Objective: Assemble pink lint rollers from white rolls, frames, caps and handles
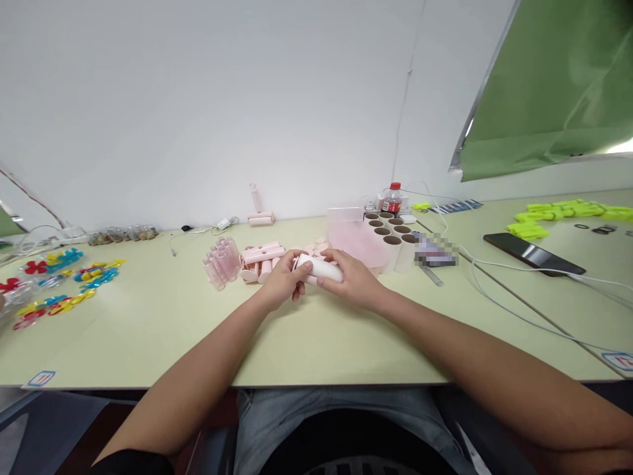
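Note:
Both of my hands hold one white lint roller roll (324, 269) just above the table, lying roughly sideways. My left hand (283, 282) grips its left end, thumb on top. Around the right end my right hand (353, 280) is closed. Behind my left hand lies a pile of pink plastic lint roller parts (264, 253). Clear pink tube covers (221, 262) stand grouped to the left of that pile. Several white rolls with brown cardboard cores (392, 240) stand upright beyond my right hand, beside a translucent pink plastic bag (359, 241).
A pink lint roller (261, 219) lies by the wall. A red-capped bottle (392, 200) stands behind the rolls. To the right are a phone (534, 253), white cables (519, 320) and neon-yellow strips (558, 214). Colourful plastic pieces (64, 284) lie on the left.

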`<move>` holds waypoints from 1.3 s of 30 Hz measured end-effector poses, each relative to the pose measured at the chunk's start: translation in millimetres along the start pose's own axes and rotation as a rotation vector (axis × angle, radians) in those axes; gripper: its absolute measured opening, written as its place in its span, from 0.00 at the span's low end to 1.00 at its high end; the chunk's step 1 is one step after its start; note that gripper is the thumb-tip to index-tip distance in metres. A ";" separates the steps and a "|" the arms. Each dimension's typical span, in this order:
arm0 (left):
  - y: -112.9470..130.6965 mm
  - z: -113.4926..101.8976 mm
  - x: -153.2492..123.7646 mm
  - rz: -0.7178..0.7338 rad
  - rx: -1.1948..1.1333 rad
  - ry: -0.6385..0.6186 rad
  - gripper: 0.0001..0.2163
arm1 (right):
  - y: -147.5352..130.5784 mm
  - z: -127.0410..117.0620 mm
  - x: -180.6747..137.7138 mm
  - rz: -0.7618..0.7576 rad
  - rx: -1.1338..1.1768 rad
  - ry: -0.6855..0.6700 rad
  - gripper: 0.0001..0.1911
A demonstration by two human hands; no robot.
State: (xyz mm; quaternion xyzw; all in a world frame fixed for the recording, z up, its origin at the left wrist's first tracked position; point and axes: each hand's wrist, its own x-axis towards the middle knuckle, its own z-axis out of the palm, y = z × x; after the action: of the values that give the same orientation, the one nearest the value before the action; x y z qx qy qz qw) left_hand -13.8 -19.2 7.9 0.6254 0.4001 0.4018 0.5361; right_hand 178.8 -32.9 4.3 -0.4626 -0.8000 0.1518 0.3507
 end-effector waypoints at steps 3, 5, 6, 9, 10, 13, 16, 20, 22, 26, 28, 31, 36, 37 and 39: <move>-0.2 -3.2 2.3 -0.075 -0.066 -0.035 0.23 | -0.9 1.9 -1.9 -0.151 -0.063 -0.047 0.36; -0.5 -4.6 2.9 -0.136 -0.078 -0.044 0.20 | -1.8 2.7 -3.6 -0.218 -0.113 -0.104 0.39; -0.6 -5.2 2.8 -0.166 -0.066 -0.050 0.19 | -2.4 2.8 -4.4 -0.226 -0.131 -0.133 0.40; 0.3 -7.2 1.4 -0.243 0.072 -0.039 0.19 | -4.0 1.5 -5.4 -0.164 -0.133 -0.191 0.38; 0.8 -8.0 0.6 -0.241 0.143 -0.017 0.21 | -4.3 0.7 -5.3 -0.129 -0.125 -0.201 0.38; 1.7 -10.7 -1.1 -0.118 0.368 0.064 0.25 | -3.5 -1.8 -4.3 -0.048 -0.116 -0.231 0.37; -0.7 -14.1 -0.6 -0.005 0.565 0.065 0.25 | -0.4 -3.1 -3.4 -0.023 -0.141 -0.286 0.33; -6.1 -17.8 2.3 0.017 0.778 0.053 0.25 | 4.0 -2.5 -3.5 -0.016 -0.209 -0.313 0.33; -6.5 -18.4 3.2 0.039 0.852 0.091 0.23 | 4.6 -2.1 -3.8 -0.016 -0.250 -0.306 0.33; 1.1 -20.3 3.8 0.129 0.885 0.199 0.19 | 2.1 -2.8 -4.8 -0.049 -0.283 -0.313 0.33; 8.9 -26.8 3.9 0.163 0.878 0.295 0.16 | 0.0 -3.4 -5.3 -0.061 -0.278 -0.314 0.33; 24.5 -51.0 1.8 0.200 0.936 0.530 0.13 | -2.0 -3.1 -5.6 -0.076 -0.269 -0.301 0.30; 46.0 -114.3 -10.3 0.010 1.160 0.920 0.12 | -3.6 1.2 -5.0 -0.177 -0.183 -0.181 0.22; 47.5 -123.8 -12.7 -0.083 1.180 0.934 0.13 | -4.3 2.2 -5.1 -0.211 -0.152 -0.144 0.20; 47.4 -134.8 -15.8 -0.232 1.206 0.898 0.15 | -5.8 4.2 -5.6 -0.276 -0.100 -0.082 0.16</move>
State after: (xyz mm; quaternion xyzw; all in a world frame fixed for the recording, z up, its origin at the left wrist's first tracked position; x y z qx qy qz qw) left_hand -141.6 8.1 67.6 0.5403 0.7934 0.2704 -0.0742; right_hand 174.0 -40.4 2.3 -0.3583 -0.8763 0.0811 0.3117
